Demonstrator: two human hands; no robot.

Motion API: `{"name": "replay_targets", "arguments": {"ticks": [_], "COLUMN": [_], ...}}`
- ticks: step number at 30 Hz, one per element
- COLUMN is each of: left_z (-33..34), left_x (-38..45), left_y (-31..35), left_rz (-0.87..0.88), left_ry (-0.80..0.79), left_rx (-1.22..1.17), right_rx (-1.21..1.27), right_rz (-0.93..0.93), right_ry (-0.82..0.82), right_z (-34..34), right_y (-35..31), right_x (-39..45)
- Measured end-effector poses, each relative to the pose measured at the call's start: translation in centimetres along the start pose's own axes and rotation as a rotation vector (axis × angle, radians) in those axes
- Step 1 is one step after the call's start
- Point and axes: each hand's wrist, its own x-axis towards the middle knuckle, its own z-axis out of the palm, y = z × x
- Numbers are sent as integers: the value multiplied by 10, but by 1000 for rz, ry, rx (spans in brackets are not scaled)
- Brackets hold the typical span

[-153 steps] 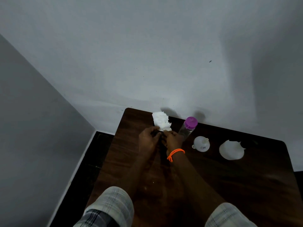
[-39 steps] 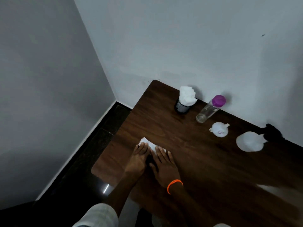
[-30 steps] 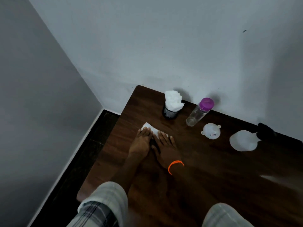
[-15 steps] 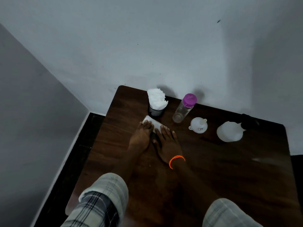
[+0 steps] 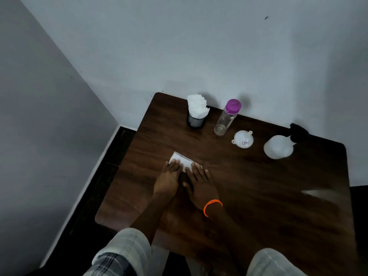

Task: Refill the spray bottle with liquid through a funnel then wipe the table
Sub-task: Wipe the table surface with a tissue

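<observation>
A folded white tissue [image 5: 182, 158] lies flat on the dark wooden table [image 5: 258, 186]. My left hand [image 5: 169, 176] and my right hand [image 5: 199, 184], with an orange band at the wrist, press on it side by side with straight fingers. At the back stand a clear bottle with a purple cap [image 5: 227, 117], a white funnel [image 5: 243, 139] lying upside down, and a white spray bottle with a black trigger head [image 5: 278, 146] near the right.
A black mesh cup stuffed with white tissues [image 5: 196, 114] stands at the table's back left. Walls close in behind and on the left, with dark floor [image 5: 103, 176] along the table's left edge. My knees show at the bottom.
Both hands have slid the tissue back toward me across the table, away from the tissue cup. The other objects have stayed in place; the camera view has shifted.
</observation>
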Motion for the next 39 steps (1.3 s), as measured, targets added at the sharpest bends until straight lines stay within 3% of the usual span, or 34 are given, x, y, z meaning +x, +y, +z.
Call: {"name": "replay_targets", "arguments": {"ticks": [11, 19, 24, 27, 39], "left_z": [43, 76, 76, 62, 7], "left_x": [-132, -169, -140, -109, 75], "left_y": [46, 83, 75, 73, 69], "left_rz": [-40, 26, 93, 86, 152], "left_ry": [70, 73, 86, -37, -144], "left_rx": [-208, -108, -77, -31, 137], "right_rx": [-30, -64, -47, -23, 14], "right_rz": [-133, -113, -78, -27, 187], "right_ry": [-68, -155, -143, -100, 48], "right_z": [22, 27, 18, 13, -23], "right_y": [-16, 4, 7, 12, 79], "right_x": [-123, -187, -173, -154, -13]}}
